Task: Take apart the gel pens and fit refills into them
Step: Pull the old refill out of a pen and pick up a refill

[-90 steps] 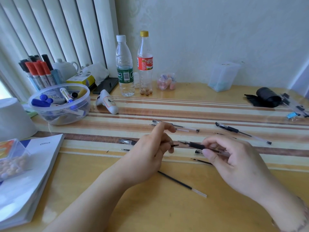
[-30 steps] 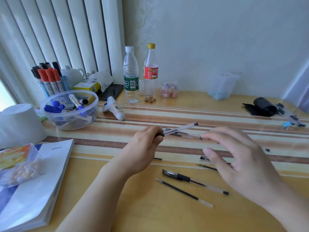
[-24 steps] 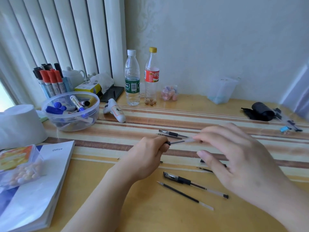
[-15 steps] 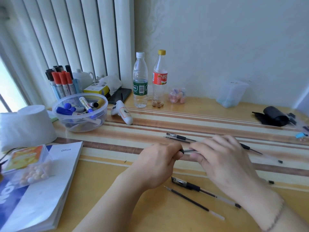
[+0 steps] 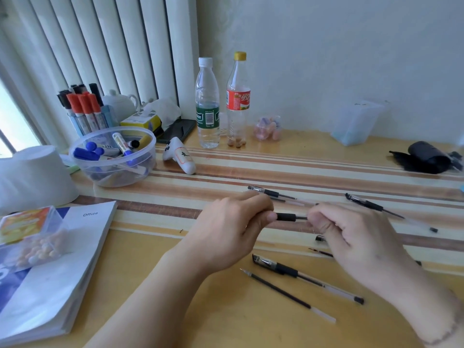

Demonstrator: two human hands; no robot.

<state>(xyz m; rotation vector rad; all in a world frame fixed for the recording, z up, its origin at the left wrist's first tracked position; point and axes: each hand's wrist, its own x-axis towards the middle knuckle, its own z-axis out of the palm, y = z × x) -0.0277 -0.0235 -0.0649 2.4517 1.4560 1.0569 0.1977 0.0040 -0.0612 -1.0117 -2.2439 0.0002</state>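
Note:
A gel pen (image 5: 288, 217) with a black rubber grip is held level above the desk between both hands. My left hand (image 5: 231, 232) is closed around its left end; my right hand (image 5: 351, 237) pinches its right end, hiding the barrel. Another whole gel pen (image 5: 301, 275) lies on the desk below the hands, with a loose black refill (image 5: 286, 295) just in front of it. Two more gel pens lie beyond the hands: one (image 5: 271, 192) at centre, one (image 5: 386, 210) to the right. A small dark pen part (image 5: 320, 238) and a thin refill (image 5: 321, 252) lie under my right hand.
A clear bowl of markers (image 5: 113, 156) and a marker cup (image 5: 85, 114) stand at the left. Two plastic bottles (image 5: 221, 104) stand at the back. A white book (image 5: 50, 272) with a small candy box (image 5: 27, 237) lies front left. A black pouch (image 5: 426, 159) sits far right.
My left hand lifted a gel pen off the desk and brought it nearer. My right hand moved in and took hold of its other end. Another pen now lies below the hands.

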